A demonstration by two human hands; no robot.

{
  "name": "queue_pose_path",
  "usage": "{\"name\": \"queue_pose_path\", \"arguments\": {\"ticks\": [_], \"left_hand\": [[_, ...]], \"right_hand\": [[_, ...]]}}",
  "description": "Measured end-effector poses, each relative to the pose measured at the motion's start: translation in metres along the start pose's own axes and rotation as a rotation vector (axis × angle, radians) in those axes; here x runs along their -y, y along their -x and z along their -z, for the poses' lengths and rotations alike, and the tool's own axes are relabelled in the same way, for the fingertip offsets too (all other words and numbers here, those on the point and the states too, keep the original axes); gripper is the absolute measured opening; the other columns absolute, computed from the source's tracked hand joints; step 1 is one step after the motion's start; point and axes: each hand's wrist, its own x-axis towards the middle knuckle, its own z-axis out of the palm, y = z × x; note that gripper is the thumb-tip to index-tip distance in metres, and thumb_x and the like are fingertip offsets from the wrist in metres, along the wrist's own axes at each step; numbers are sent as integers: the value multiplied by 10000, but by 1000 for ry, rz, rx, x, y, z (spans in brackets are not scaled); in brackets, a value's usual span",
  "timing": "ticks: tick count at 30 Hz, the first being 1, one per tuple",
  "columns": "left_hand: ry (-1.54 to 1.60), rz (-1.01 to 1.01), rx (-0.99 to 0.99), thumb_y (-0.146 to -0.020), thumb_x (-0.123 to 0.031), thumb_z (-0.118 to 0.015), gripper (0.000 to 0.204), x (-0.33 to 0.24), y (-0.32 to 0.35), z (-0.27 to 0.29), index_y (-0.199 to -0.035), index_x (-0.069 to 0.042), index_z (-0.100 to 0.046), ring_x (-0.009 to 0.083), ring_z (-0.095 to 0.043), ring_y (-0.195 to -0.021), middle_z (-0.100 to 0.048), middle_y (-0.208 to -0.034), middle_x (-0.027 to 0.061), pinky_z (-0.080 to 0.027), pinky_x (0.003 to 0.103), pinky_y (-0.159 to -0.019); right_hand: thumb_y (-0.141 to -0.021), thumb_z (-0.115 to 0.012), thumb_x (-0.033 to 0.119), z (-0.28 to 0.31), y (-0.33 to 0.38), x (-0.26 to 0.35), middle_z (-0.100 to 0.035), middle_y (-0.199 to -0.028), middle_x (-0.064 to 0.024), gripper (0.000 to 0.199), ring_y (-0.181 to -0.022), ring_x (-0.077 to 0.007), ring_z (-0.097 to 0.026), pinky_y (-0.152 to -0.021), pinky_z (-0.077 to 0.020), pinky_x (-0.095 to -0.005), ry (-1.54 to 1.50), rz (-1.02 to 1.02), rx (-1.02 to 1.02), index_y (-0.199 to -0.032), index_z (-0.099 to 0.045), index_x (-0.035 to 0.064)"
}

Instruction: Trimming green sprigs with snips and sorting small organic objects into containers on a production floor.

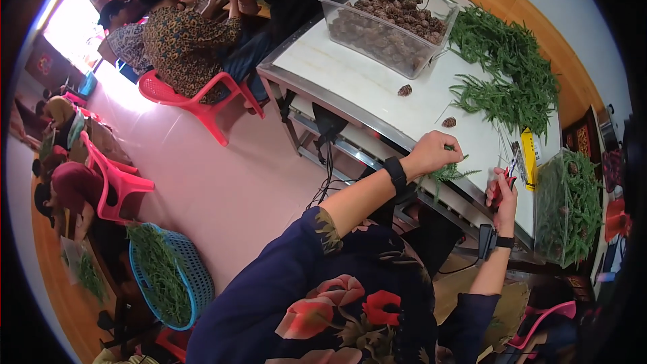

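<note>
My left hand (435, 152) is closed in a pinch above the near edge of the white-topped table (364, 84). It grips a green artificial pine sprig (446, 174), whose needles hang below the fingers. To its right, my right hand (503, 192) is wrapped round red-handled pliers (516, 155), metal jaws pointing away from me; whether the jaws are apart is too small to tell. Beside the pliers lies a yellow packet (530, 158), with thin wire stems (501, 136) nearby. One pine cone (449, 122) lies just beyond my left hand, another (404, 90) farther off.
A clear plastic bin (384, 54) of pine cones stands at the table's far end. Green sprigs (505, 67) are heaped along the wall side; a clear box (566, 209) holds more. On the floor are a blue basket (195, 256) and pink chairs (202, 98). Other people sit at left.
</note>
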Motion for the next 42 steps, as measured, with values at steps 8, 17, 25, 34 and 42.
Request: {"name": "queue_pose_path", "arguments": {"ticks": [8, 17, 25, 34, 42], "left_hand": [[97, 7, -23, -741, -138, -689, 113, 9, -4, -1, -779, -32, -687, 85, -510, -563, -612, -650, 7, -425, 254, -548], [146, -61, 16, -766, -83, -694, 93, 15, -7, 1, -823, -13, -671, 69, -538, -693, -633, -754, 7, -424, 217, -627], [125, -62, 3, -733, -140, -700, 125, 18, -7, -1, -797, -33, -680, 83, -539, -648, -626, -697, 18, -433, 250, -594], [152, 34, 54, -776, -112, -692, 108, 13, -3, 3, -831, -20, -671, 54, -520, -686, -620, -742, 0, -412, 210, -620], [121, 6, 70, -785, -120, -689, 115, 14, -2, 4, -838, -21, -667, 47, -510, -667, -615, -733, -10, -407, 208, -603]], "right_hand": [[-948, -555, 294, 3, 1, 0, -492, -706, 8, 336, -565, -91, -478, -443, -360, -233, 47, -7, -11, -1164, -552, 37], [-962, -530, 328, 5, 0, 0, -485, -699, 13, 363, -570, -90, -483, -445, -368, -228, 31, -34, 2, -1181, -528, 38], [-966, -525, 324, 5, 2, -1, -489, -704, 14, 362, -570, -86, -479, -446, -365, -226, -4, -42, 3, -1193, -521, 42], [-964, -531, 322, 5, 1, -2, -498, -713, 13, 353, -568, -81, -477, -453, -363, -224, -1, -32, 12, -1187, -534, 49], [-968, -525, 320, 6, 1, -3, -493, -714, 8, 350, -567, -83, -471, -461, -373, -225, -11, -15, 21, -1181, -533, 42]]}}
